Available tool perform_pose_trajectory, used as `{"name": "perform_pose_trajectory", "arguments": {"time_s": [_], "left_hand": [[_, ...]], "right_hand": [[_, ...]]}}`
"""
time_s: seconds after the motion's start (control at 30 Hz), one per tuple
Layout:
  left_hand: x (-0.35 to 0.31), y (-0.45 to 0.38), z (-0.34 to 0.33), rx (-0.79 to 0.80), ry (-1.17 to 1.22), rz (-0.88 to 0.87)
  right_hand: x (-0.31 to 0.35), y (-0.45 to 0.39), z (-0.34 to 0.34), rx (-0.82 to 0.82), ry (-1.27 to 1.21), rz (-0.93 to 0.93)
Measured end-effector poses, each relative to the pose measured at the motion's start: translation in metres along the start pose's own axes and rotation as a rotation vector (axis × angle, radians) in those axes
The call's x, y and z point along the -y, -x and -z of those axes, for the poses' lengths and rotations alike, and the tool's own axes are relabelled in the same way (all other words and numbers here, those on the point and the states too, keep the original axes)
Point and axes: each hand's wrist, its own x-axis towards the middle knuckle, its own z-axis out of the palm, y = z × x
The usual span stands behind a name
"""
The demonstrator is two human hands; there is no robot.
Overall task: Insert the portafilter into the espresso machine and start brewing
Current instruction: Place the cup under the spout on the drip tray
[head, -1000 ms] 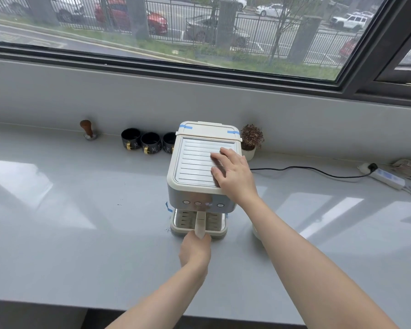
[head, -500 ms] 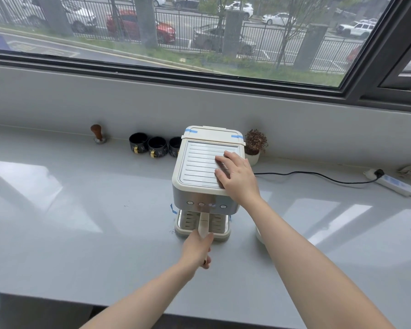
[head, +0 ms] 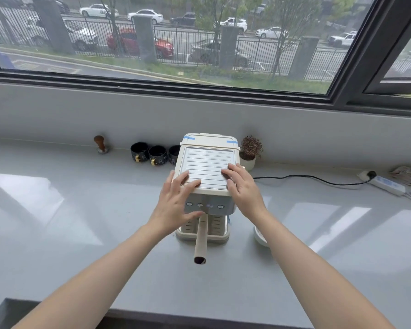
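Note:
A cream espresso machine (head: pixel 207 160) stands on the grey counter (head: pixel 69 233), its ribbed top facing me. The portafilter sits under its front, and the cream handle (head: pixel 201 238) points straight toward me, free of any hand. My left hand (head: pixel 176 203) rests on the machine's left front corner with fingers spread on the top and the thumb just below the row of round buttons (head: pixel 204 205). My right hand (head: pixel 243 188) lies flat on the right front corner of the top. The portafilter's basket is hidden under the machine.
Three black cups (head: pixel 156 155) and a wooden-knobbed tamper (head: pixel 101 144) stand along the back wall at left. A small potted plant (head: pixel 249 151) is behind the machine at right. A black cord (head: pixel 306 178) runs to a power strip (head: pixel 387 185). A white dish (head: pixel 260 236) lies beside my right forearm.
My left hand has let go of the portafilter handle and moved up onto the machine's left front corner. The right hand stays on the top.

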Motion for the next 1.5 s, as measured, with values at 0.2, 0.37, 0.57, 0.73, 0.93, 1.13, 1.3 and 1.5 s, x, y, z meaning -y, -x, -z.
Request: {"name": "perform_pose_trajectory", "arguments": {"time_s": [0.2,0.37,0.57,0.73,0.93,1.13,1.3,1.5], "left_hand": [[0.017,-0.002,0.008,-0.041,0.173,0.017],[0.018,-0.004,0.006,-0.044,0.279,0.048],[0.015,-0.004,0.004,-0.053,0.335,0.067],[0.012,-0.005,0.004,-0.040,0.325,0.063],[0.014,-0.004,0.003,-0.031,0.338,0.066],[0.014,-0.004,0.004,-0.030,0.347,0.065],[0.013,-0.003,0.005,-0.017,0.344,0.081],[0.018,-0.003,0.007,-0.018,0.334,0.075]], "right_hand": [[-0.064,0.063,0.014,-0.131,-0.036,-0.327],[-0.138,0.121,0.013,-0.078,0.134,-0.986],[-0.156,0.127,-0.008,-0.020,-0.397,-1.191],[-0.166,0.126,-0.020,-0.105,-0.575,-1.214],[-0.147,0.137,-0.017,0.022,-0.452,-1.115],[-0.114,0.131,-0.032,0.215,-0.384,-0.957],[-0.080,0.100,-0.051,0.331,-0.377,-0.887],[-0.054,0.063,-0.077,0.402,-0.417,-0.854]]}}
